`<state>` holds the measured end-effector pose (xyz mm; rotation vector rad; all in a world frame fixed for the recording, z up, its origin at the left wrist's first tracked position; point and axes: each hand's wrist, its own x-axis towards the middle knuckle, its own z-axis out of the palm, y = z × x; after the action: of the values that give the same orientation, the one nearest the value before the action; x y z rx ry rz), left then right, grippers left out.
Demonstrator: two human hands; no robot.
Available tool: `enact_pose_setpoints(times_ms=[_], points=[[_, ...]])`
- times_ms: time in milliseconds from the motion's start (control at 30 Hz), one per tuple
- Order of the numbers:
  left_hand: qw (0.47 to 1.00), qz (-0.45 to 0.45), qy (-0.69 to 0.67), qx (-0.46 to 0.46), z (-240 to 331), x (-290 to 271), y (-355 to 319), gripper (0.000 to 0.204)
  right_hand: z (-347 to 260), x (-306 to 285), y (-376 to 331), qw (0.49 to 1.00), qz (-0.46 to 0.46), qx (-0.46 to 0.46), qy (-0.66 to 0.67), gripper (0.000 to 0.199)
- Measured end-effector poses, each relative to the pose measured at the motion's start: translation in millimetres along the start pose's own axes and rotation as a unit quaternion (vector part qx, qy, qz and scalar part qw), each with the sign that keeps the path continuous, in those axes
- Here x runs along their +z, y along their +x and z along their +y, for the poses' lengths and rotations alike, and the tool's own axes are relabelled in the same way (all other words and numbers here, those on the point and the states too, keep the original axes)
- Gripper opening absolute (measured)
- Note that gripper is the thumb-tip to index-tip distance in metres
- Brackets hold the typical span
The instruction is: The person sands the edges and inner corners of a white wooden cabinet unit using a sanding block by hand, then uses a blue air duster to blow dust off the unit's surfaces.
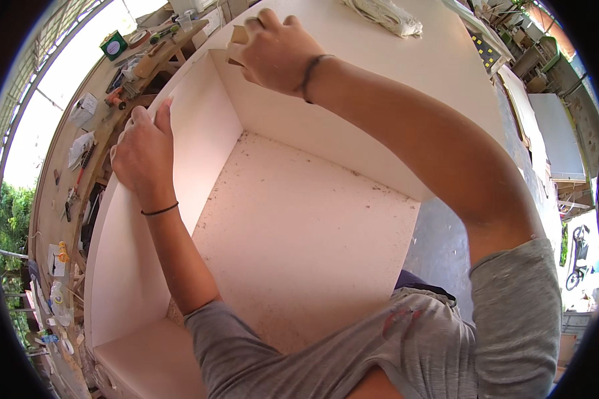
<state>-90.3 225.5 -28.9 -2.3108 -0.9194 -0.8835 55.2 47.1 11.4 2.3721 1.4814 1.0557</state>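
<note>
A large white open-fronted cabinet carcass (299,219) fills the middle of the view, with brown dust and debris scattered on its inner bottom panel. My right hand (279,56) is closed around a small tan block (238,45), possibly a sanding block, at the far corner of the carcass. The block sits by the top edge there; its underside is hidden. My left hand (145,146) grips the top edge of the left white panel (130,253), fingers over the outer side and thumb along the edge.
A cluttered wooden workbench (60,166) runs along the left with a green box (113,45), an orange-and-black power tool (116,98) and several hand tools. A bundle of whitish cloth or cord (386,16) lies on the far white panel. Grey floor (436,246) shows at right.
</note>
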Motion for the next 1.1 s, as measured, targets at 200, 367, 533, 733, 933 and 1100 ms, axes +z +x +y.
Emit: enact_pose_setpoints(times_ms=[200, 367, 533, 733, 933, 1100], points=[[1.000, 0.006, 0.018, -0.011, -13.4, -1.2, -6.6, 0.051, 28.5, -60.9, -141.8, 0.997, 0.017, 0.023, 0.068, 0.025], [1.000, 0.010, 0.017, -0.012, 3.1, -2.7, 0.2, 0.053, 25.3, -23.0, -73.9, 0.999, 0.009, -0.007, 0.039, 0.020], [1.000, 0.002, 0.007, 0.008, -6.3, 9.9, -2.8, 0.055, 32.1, -31.5, -109.6, 0.998, 0.058, -0.011, 0.035, 0.016], [0.999, -0.010, 0.021, -0.022, -0.4, -8.6, -1.1, 0.056, 64.3, -93.4, -211.3, 0.996, 0.024, 0.074, 0.045, 0.029], [1.000, -0.007, 0.000, 0.024, 0.3, 12.9, 2.0, 0.055, 33.7, -46.3, -117.2, 0.998, 0.023, 0.036, 0.042, 0.022], [0.999, -0.035, 0.012, -0.010, -15.1, 10.0, -2.5, 0.058, 64.5, -105.7, -246.1, 0.995, -0.002, 0.099, 0.015, 0.042]])
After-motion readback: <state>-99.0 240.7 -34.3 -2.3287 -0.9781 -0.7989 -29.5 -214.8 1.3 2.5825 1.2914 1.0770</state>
